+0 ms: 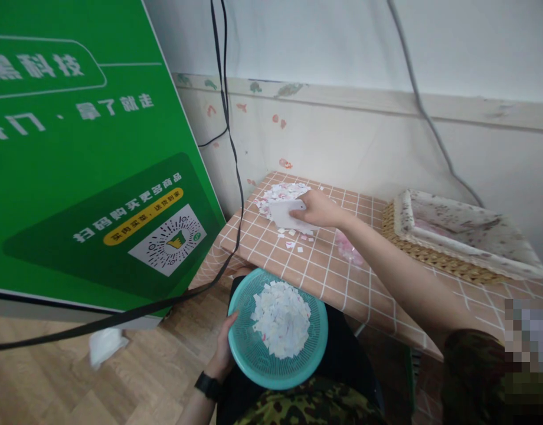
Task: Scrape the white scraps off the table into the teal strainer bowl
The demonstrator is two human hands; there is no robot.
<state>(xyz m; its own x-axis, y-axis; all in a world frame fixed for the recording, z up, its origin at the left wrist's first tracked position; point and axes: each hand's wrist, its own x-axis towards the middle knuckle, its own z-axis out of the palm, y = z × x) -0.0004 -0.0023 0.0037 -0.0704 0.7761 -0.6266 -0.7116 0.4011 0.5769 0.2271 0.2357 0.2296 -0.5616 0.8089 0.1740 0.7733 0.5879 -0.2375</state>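
My left hand point(227, 341) grips the rim of a teal plastic colander point(277, 378), which rests at my lap below the table edge. A heap of small white paper scraps point(282, 319) lies inside it, a few marked with red. Over the table, my right hand point(316, 208) is closed on a flat white plastic scraper point(289, 215). The scraper stands tilted against a pile of paper scraps point(280, 193) near the wall and hides part of it. Several loose scraps point(293, 241) lie on the tablecloth in front of the scraper.
A brown checked tablecloth point(324, 277) covers the table. On its right stands a cloth-lined wicker basket point(431, 254); a pink plastic packet point(349, 249) lies under my right forearm. A black cable point(238, 195) hangs before a green cabinet point(121, 177). A white bag point(107, 345) is on the floor.
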